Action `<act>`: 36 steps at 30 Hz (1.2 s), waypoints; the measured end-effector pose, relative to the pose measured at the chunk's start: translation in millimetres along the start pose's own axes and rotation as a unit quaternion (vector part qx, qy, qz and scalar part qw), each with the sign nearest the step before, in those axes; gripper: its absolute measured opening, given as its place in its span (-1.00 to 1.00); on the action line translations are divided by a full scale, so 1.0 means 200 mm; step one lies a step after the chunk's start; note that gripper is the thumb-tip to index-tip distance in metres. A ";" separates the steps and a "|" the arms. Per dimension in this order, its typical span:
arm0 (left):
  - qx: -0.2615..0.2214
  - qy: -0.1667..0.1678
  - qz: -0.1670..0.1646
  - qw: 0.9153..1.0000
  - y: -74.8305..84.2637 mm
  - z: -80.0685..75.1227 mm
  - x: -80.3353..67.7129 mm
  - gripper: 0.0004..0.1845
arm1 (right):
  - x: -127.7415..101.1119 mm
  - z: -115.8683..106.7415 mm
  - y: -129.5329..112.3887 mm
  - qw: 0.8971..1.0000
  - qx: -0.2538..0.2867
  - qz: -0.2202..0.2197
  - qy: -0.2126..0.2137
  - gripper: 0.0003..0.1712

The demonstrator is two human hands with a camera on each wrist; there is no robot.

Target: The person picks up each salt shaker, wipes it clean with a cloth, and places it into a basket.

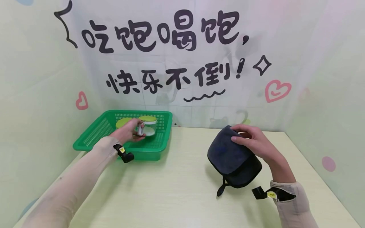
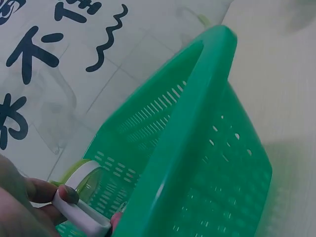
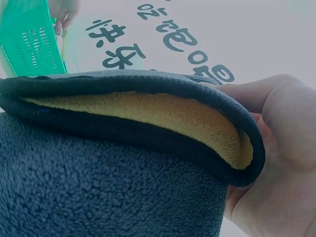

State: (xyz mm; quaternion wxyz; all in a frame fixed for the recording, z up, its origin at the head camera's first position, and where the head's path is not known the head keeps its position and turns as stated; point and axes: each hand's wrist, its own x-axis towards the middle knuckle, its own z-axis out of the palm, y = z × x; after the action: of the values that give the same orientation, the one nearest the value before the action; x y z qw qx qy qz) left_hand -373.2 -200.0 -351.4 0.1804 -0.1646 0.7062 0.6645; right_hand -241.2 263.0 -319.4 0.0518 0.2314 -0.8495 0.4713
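Observation:
My left hand (image 1: 130,129) reaches over the green plastic basket (image 1: 151,155) at the back left. In the left wrist view its thumb and fingers pinch a white handle (image 2: 81,215) on a clear jar (image 1: 149,129) with a yellow-green lid. A second yellow-green lid (image 1: 123,122) shows beside it, partly covered by the hand. At the right, my right hand (image 1: 253,139) grips the upper edge of a folded dark grey-blue cloth (image 1: 228,152). The right wrist view shows its black trim and yellow-orange inner side (image 3: 163,116). From its lower edge hangs a black loop (image 1: 220,190).
A pale wooden table (image 1: 176,190) lies below both hands. Its back edge meets a white printed sheet (image 1: 194,110) with black lettering, and more sheets stand at both sides. The basket's raised rim (image 2: 182,133) is close to the left wrist.

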 end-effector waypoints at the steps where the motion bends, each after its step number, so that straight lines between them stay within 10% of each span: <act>1: -0.004 0.002 -0.004 1.000 0.00 0.00 0.01 -0.61 | 0.00 0.00 0.00 1.000 0.000 -0.001 0.000 -0.63; 36: 0.192 -0.009 -0.013 0.981 -0.10 -0.08 0.05 -0.56 | -0.04 -0.08 0.08 0.997 0.037 0.022 0.065 -0.61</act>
State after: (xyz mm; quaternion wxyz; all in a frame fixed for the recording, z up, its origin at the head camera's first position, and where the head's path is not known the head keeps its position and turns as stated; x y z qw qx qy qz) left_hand -373.4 -216.2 -372.7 0.2233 -0.1299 0.8172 0.5153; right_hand -242.9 287.3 -325.9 0.0879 0.1834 -0.8314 0.5172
